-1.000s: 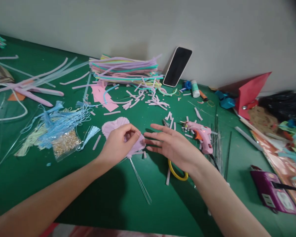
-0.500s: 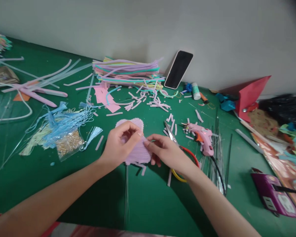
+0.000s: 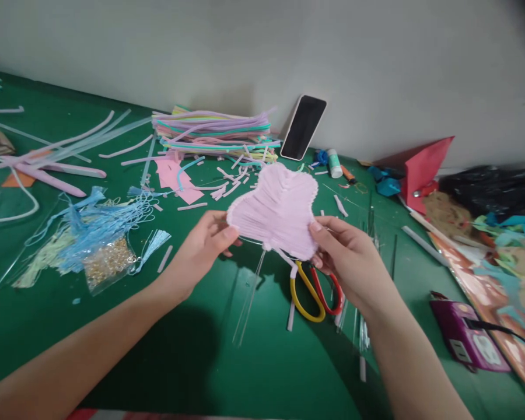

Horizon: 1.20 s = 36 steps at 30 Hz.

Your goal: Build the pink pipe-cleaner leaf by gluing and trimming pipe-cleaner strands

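Between my hands is a pale lilac petal-shaped piece [image 3: 276,213] made of pipe cleaners laid side by side, with a wavy outer edge. My left hand [image 3: 203,248] pinches its left corner between thumb and fingers. At its lower right edge, my right hand [image 3: 347,251] grips it the same way. Thin wires [image 3: 251,297] hang from its lower point, beside a loose lilac end. Below the piece lie scissors [image 3: 306,294] with one yellow and one red handle; their blades are hidden behind it.
Pipe cleaners [image 3: 214,131] are bundled by the wall, near a leaning phone [image 3: 304,126]. Blue tassels [image 3: 100,219] and a bag of gold beads [image 3: 109,262] lie left. A purple power box [image 3: 468,332] stands right, near a red paper piece [image 3: 429,172].
The lilac piece has been raised and spread out, its face now turned to me. My left hand has shifted to its left corner, my right hand to the right edge. The view shifted slightly.
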Tool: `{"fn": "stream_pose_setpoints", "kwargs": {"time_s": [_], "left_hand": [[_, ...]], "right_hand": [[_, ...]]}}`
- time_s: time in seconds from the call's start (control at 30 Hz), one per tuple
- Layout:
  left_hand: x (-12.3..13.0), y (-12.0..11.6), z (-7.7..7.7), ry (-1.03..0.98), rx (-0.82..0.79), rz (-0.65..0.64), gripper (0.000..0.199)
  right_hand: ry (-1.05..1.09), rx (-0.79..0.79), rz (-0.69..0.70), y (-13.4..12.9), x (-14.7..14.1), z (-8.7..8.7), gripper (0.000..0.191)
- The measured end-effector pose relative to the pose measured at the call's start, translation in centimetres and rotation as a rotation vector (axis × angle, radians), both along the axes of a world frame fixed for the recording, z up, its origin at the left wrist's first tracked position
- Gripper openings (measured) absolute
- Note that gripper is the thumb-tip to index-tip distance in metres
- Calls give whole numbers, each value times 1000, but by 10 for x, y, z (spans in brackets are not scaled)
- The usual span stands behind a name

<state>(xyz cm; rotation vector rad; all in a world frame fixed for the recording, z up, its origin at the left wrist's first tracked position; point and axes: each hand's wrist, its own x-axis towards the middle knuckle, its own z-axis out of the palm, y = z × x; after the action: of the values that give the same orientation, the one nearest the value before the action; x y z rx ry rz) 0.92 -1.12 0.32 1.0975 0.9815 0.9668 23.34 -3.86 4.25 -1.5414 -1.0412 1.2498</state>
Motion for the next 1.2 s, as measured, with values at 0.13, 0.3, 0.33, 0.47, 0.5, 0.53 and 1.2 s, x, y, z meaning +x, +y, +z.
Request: {"fn": "stream_pose_setpoints", "kwargs": {"time_s": [0.13, 0.3, 0.33, 0.47, 0.5, 0.53, 1.2], "left_hand": [[7, 1, -2, -229, -244, -176, 35], [6, 3, -4, -228, -277, -6, 19], [5, 5, -5, -237, -267, 31, 17], [4, 10, -7, -287, -246, 106, 12], [5, 10, -7, -293, -251, 108, 11], [6, 10, -7, -293, -258, 105, 11], [6, 13, -8, -350, -276, 129, 8]], "right_hand": [[-58, 12, 112, -1, -8, -6, 33], [-316, 45, 154, -8, -2, -5, 40], [-392, 9, 203, -12, 2, -3, 41], [-395, -218, 666, -33, 9, 6, 33], [-313, -216, 739, -38, 7, 8, 31], [-218, -164, 738, -42, 4, 9, 30], [-355, -201, 336, -52, 26, -5, 44]]}}
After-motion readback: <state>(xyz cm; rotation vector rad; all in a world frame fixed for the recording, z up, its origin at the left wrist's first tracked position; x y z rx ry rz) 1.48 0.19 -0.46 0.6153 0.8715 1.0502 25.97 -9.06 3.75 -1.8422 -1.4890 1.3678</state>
